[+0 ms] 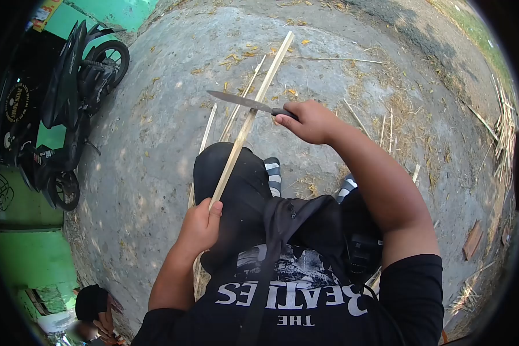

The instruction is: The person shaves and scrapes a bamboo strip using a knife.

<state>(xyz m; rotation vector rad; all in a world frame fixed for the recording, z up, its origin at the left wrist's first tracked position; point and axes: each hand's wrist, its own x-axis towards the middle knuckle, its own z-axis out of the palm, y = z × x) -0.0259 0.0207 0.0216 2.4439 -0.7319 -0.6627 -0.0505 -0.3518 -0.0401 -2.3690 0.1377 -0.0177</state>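
Observation:
My left hand point(202, 226) is closed around the near end of a long pale bamboo strip point(234, 154). The strip slants up and away over my bent knee, its far end above the ground. In my right hand point(307, 121) is the dark handle of a knife point(239, 100). Its long blade lies across the strip a little beyond the knee, pointing left. Blade and strip appear to touch there. Thinner bamboo strips point(209, 128) lie on the ground left of and behind the held one.
A parked motorcycle point(78, 98) stands at the left by a green wall point(32, 254). Another person point(92, 304) is at the lower left. A heap of bamboo strips point(506, 130) lies far right, with a brick-coloured piece point(473, 240) nearer. Shavings and dry leaves litter the concrete ground point(155, 190).

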